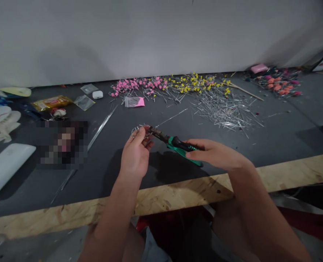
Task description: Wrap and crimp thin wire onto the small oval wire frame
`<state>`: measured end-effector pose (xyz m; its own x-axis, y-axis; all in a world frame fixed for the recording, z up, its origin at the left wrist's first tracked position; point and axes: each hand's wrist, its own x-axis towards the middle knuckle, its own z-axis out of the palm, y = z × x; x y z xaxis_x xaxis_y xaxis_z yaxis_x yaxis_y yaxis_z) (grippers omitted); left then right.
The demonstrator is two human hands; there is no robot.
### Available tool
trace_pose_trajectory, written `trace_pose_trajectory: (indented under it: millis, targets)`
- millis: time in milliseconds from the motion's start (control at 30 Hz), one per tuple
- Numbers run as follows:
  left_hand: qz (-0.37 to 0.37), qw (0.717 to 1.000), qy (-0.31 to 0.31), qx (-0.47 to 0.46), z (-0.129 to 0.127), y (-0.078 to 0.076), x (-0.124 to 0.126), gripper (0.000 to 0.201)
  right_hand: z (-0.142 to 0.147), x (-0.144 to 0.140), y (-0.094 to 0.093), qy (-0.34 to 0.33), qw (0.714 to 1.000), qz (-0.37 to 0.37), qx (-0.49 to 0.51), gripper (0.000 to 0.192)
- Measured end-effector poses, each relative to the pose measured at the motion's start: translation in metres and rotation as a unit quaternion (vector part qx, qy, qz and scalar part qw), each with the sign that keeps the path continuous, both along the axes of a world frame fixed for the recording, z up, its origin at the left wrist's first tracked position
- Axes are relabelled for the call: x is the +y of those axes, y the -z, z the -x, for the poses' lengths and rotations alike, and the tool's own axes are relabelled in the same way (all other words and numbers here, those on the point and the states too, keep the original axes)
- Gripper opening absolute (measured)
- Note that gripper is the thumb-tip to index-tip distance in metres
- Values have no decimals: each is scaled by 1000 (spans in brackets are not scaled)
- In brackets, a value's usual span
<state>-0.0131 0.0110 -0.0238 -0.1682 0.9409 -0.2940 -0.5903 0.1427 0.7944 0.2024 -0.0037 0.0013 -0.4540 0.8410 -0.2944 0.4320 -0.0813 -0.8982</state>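
My right hand [214, 154] grips the green and black handles of a pair of pliers [174, 144], whose dark jaws point left. My left hand [136, 153] pinches a thin silver wire loop [137, 129] at the tip of the plier jaws. A straight length of that wire [172, 117] runs up and right from the jaws across the dark tabletop [273, 138]. Both hands hover just above the table, near its wooden front edge [177, 194].
A heap of cut silver wires [227, 109] lies to the back right. Pink [136, 86], yellow [196, 83] and orange [278, 84] beaded stems line the back wall. A long wire bundle [101, 127], plastic bags [135, 102], an earbud case [97, 94] and white objects [5, 163] lie left.
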Motion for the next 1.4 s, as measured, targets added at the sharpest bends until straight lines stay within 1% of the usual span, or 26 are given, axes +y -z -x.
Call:
trace_pose_trajectory:
  millis: [133,267,367,433,500,533,633,733,800,867,933,967,1033,1067,1100,1133,1167,1200,1233,1267,1333,1367,1400]
  targets:
    - [17,1000,-8,-19,4,1,2,19,3,3,3,2,999,17,36,30]
    - [14,999,-17,-24,10,-2,4,19,9,3,7,2,995,35,89,37]
    - [-36,997,-63,24,14,-7,5,16,7,2,7,-2,992,55,114,40]
    - [-98,986,-97,94,15,-10,4,13,5,3,6,4,993,48,106,37]
    - [-165,958,-118,201,15,-13,0,11,2,5,4,16,998,16,63,30]
    - [-193,937,-121,264,14,-13,-3,11,1,7,5,23,999,-9,33,26]
    - [-260,860,-105,427,12,-13,-13,16,-1,15,12,52,992,-95,-63,19]
    - [-333,780,-93,521,9,-8,-21,26,-1,23,24,83,978,-141,-132,15]
    - [-379,731,-97,559,6,-5,-24,31,-1,23,29,89,975,-154,-134,14]
    - [-402,697,-101,586,2,-4,-26,30,3,19,26,86,978,-161,-99,17]
    - [-397,685,-99,602,-3,-4,-30,23,9,12,19,85,986,-139,-26,31]
    - [-395,681,-92,609,-5,-5,-31,20,13,8,14,76,991,-106,33,38]
    - [-400,668,-71,624,-9,-4,-34,17,23,2,7,80,984,-21,161,36]
    - [-405,660,-59,630,-10,-3,-34,18,27,0,6,89,975,3,206,33]
    - [-407,657,-43,633,-10,-2,-35,19,31,-1,5,108,966,11,236,28]
    - [-404,663,-20,630,-10,-1,-34,20,33,-1,6,127,959,9,253,24]
    - [-392,681,7,618,-9,0,-34,23,35,0,8,149,954,-1,260,22]
    - [-374,709,37,597,-8,0,-33,28,36,1,10,169,951,-14,259,21]
    - [-349,747,61,562,-7,1,-33,33,36,2,12,185,949,-25,253,21]
    - [-318,793,77,514,-6,1,-33,39,36,3,14,197,949,-34,244,22]
    - [-243,884,93,389,-6,0,-33,43,36,4,17,204,952,-41,226,25]
    - [-203,918,101,324,-8,0,-33,41,36,4,18,202,953,-46,221,26]
    - [-168,942,115,267,-9,-1,-33,39,36,4,19,197,954,-50,220,26]
